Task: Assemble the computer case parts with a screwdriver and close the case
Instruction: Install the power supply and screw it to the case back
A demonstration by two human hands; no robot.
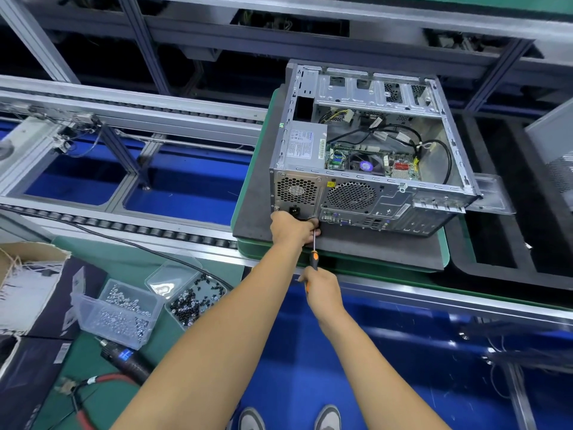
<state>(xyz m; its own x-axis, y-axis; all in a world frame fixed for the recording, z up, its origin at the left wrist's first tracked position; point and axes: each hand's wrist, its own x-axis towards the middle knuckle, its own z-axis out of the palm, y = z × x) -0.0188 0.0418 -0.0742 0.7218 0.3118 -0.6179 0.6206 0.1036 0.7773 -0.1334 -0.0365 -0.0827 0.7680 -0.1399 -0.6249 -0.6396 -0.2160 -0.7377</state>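
Observation:
An open grey computer case (366,193) lies on its side on a dark foam pad (372,249), its rear panel facing me and the motherboard, cables and power supply (305,147) showing from above. My left hand (291,226) is at the lower left corner of the rear panel, its fingers curled around the tip of the screwdriver shaft there. An orange and black screwdriver (313,259) points up at that corner. My right hand (322,290) grips its handle.
On the green bench at left stand a clear tub of silver screws (121,311) and a tray of black screws (195,299). A black power tool (127,360) lies below them. A roller conveyor (124,225) runs left. Another grey case (555,159) sits at right.

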